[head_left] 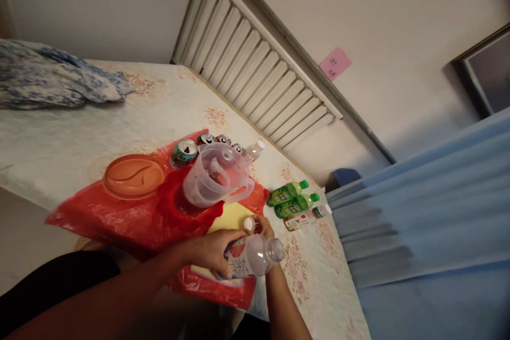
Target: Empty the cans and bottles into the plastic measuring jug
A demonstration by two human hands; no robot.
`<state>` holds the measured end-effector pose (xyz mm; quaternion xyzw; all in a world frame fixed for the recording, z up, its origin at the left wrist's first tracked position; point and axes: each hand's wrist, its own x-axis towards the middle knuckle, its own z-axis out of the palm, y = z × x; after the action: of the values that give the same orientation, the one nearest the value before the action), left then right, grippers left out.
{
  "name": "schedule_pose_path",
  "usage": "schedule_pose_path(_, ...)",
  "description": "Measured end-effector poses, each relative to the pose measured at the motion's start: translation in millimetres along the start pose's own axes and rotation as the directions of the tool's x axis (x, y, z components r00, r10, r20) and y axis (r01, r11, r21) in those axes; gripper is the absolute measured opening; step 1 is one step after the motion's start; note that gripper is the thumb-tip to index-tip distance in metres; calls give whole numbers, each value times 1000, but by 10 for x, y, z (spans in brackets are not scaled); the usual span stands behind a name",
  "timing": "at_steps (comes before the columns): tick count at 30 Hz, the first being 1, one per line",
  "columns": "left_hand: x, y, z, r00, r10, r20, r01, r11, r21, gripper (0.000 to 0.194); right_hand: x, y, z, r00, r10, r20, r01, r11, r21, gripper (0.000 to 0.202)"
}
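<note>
My left hand point(213, 249) is wrapped round a clear plastic bottle point(253, 256), which has a label with red fruit and dark characters. The bottle's mouth is uncapped and points right. Just behind it, my right hand point(263, 227) pinches a white bottle cap point(250, 223). Beyond my hands a translucent plastic pitcher point(207, 178) stands on a red plastic bag point(131, 220), its handle toward the right. An orange lid point(134, 175) lies on the bag to the left. Under my hands is a yellow sheet point(233, 217).
Several cans point(184, 153) and a clear bottle point(255, 150) stand behind the pitcher. Two green bottles point(295, 205) and a labelled bottle point(303, 220) lie at the right. Patterned cloth point(59, 77) is at the far left, a radiator point(255, 58) behind, a blue curtain point(418, 212) at right.
</note>
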<state>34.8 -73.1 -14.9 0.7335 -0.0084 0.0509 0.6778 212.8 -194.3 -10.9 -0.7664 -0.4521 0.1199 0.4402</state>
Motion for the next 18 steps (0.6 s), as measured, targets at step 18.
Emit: schedule_pose_path(18, 256, -48, 29, 985, -55, -166, 46, 997, -59, 75, -182, -1123, -1095, 949, -233, 214, 304, 857, -416, 43)
